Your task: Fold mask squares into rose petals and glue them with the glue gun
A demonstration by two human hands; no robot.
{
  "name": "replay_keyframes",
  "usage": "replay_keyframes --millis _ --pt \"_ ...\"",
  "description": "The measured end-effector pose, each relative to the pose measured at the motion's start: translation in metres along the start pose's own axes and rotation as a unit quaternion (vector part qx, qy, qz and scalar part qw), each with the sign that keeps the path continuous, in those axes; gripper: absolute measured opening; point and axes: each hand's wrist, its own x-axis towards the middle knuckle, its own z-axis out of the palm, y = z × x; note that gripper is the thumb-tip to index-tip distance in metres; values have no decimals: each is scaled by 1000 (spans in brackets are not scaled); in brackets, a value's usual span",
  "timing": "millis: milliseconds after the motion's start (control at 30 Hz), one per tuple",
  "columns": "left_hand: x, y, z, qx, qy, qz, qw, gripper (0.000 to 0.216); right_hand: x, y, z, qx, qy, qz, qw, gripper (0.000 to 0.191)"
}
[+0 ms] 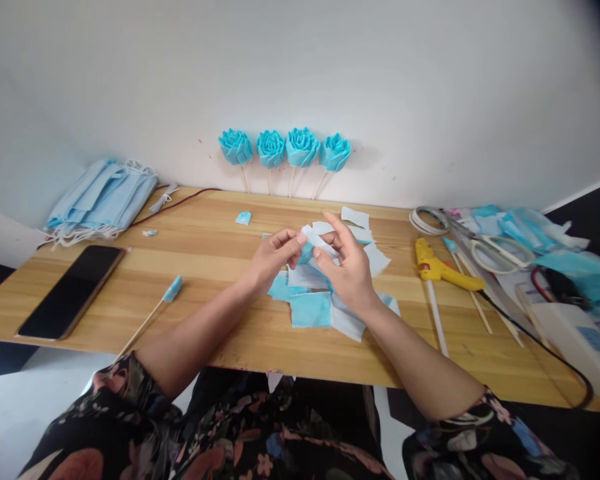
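Note:
Between my hands, above the table, is a small piece of mask fabric (316, 239), white on one face and light blue on the other. My left hand (279, 253) pinches its left edge between thumb and fingers. At its right side, my right hand (347, 263) grips it with the thumb, while the index finger sticks out. Loose cut fabric pieces (310, 310), blue and white, lie spread on the wood beneath both hands. To the left rests a thin wooden stick with a blue wrapped tip (172, 289).
Several blue fabric roses (271, 148) on sticks lean against the back wall. A stack of masks (103, 197) and a phone (73, 291) lie left. On the right are a yellow glue gun (443, 270), scissors (503, 254), a tape roll (429, 220) and a white power strip (575, 347).

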Motion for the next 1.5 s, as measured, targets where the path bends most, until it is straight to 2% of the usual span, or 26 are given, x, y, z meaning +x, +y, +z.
replay_keyframes --millis 133,433,600,767,900,1267,1500 --pt "-1 -1 -1 42 1 -4 999 29 1 2 -1 3 0 4 1000 61" --pt "-2 3 -2 31 31 8 999 25 3 -4 -3 89 3 17 996 51" --pt "-1 0 -2 38 14 2 999 27 3 1 -1 42 -1 33 999 63" --pt "1 -2 -2 39 -3 -30 999 29 4 3 -2 14 4 22 1000 61" --pt "0 -2 -3 54 -9 -24 998 29 3 5 -2 20 1 19 1000 61" --pt "-4 8 0 45 23 4 999 34 5 -3 -4 115 -21 72 991 59" --pt "-4 10 -1 42 53 10 998 34 8 1 -6 111 -17 71 991 54"
